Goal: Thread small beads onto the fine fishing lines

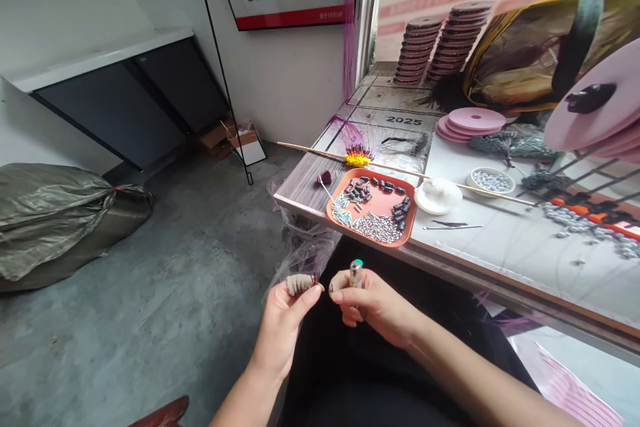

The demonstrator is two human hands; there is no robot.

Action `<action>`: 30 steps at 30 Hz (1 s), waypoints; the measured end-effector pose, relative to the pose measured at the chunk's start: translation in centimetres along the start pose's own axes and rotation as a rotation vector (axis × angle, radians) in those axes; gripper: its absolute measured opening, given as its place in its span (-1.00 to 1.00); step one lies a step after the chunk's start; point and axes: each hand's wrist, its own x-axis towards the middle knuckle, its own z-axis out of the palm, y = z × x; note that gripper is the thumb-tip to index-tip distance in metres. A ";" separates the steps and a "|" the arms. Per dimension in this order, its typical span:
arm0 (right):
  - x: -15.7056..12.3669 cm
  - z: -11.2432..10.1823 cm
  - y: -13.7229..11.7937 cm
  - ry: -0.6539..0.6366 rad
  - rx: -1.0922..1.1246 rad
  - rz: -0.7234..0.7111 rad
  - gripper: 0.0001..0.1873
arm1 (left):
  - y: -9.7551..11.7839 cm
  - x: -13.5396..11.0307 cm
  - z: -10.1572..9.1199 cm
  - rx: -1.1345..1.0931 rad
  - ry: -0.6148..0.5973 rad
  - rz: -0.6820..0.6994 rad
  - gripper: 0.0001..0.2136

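My left hand (287, 320) is low in the middle of the view, below the table edge, its taped thumb and forefinger pinched on a small tuft of dark red bristles (315, 278). My right hand (367, 300) sits just to its right, fingers curled round a small silver lighter with a green top (356, 271). The two hands almost touch at the fingertips. Above them on the table stands an orange tray (410, 217) holding several small dark and silver metal pieces.
A long thin stick (310, 149) with a yellow and red tuft lies across the table. White dishes (439, 197), pink discs (473, 121) and stacked discs (417, 47) stand further back. A grey sack (55, 213) lies on the concrete floor at left.
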 end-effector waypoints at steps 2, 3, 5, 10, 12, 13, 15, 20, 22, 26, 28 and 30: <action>-0.2 0.1 -0.2 -0.013 0.027 0.022 -0.74 | 0.2 0.1 0.1 0.049 -0.030 0.022 -0.92; -0.3 0.1 -0.2 -0.020 0.040 0.037 -0.74 | 0.3 0.2 0.1 0.073 -0.053 0.030 -0.92; -0.4 0.2 -0.2 -0.035 0.069 0.071 -0.76 | 0.5 0.3 0.2 0.116 -0.096 0.037 -0.93; -0.4 0.1 -0.1 -0.080 0.130 0.146 -0.84 | 0.7 0.5 0.1 0.191 -0.168 0.021 -0.89; -0.3 0.0 0.0 -0.099 0.151 0.175 -0.86 | 0.7 0.4 0.1 0.199 -0.185 0.016 -0.88; -0.2 0.0 0.1 -0.105 0.162 0.188 -0.87 | 0.7 0.4 0.0 0.199 -0.193 0.015 -0.88; -0.2 0.0 0.2 -0.111 0.183 0.208 -0.88 | 0.6 0.4 -0.1 0.196 -0.213 0.017 -0.89; -0.1 -0.1 0.2 -0.121 0.229 0.235 -0.85 | 0.5 0.5 -0.4 0.219 -0.256 0.044 -0.91; 0.0 -0.1 0.3 -0.129 0.249 0.249 -0.85 | 0.4 0.5 -0.5 0.239 -0.251 0.058 -0.91; 0.0 -0.1 0.5 -0.135 0.277 0.276 -0.86 | 0.1 0.2 -0.5 0.299 -0.227 0.144 -0.92; 0.0 0.0 0.6 -0.125 0.277 0.276 -0.86 | -0.1 0.1 -0.5 0.334 -0.202 0.205 -0.93; -0.2 0.1 0.8 -0.099 0.262 0.253 -0.84 | -0.2 0.0 -0.4 0.343 -0.173 0.229 -0.94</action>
